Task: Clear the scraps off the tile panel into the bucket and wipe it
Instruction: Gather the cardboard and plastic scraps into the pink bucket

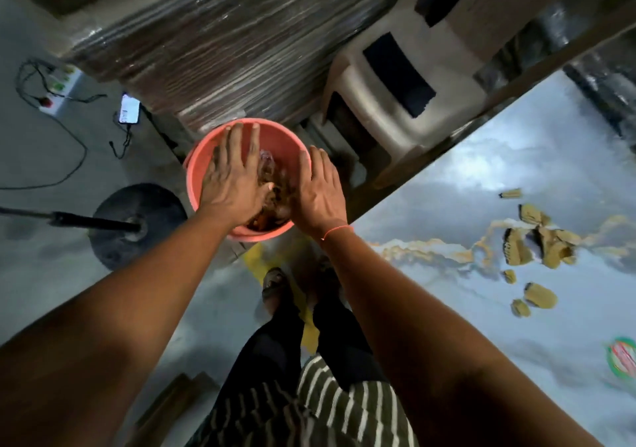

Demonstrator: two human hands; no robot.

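Note:
A pink bucket [198,171] stands on the floor at centre, holding brown scraps [275,202]. Both my hands hover over its mouth, palms down with fingers straight: my left hand [234,174] over the left half, my right hand [320,195] over the right rim. Neither holds anything that I can see. The glossy grey marbled tile panel [481,178] stretches along the right. Several torn cardboard scraps [537,243] lie on it at the right, with smaller pieces [537,295] below them.
A wrapped stack of boards [223,44] and a beige plastic stool [395,95] stand behind the bucket. A black round stand base [113,226] with a pole, a phone [129,108] and a power strip [58,88] with cables lie left. A round sticker [623,357] marks the panel's right edge.

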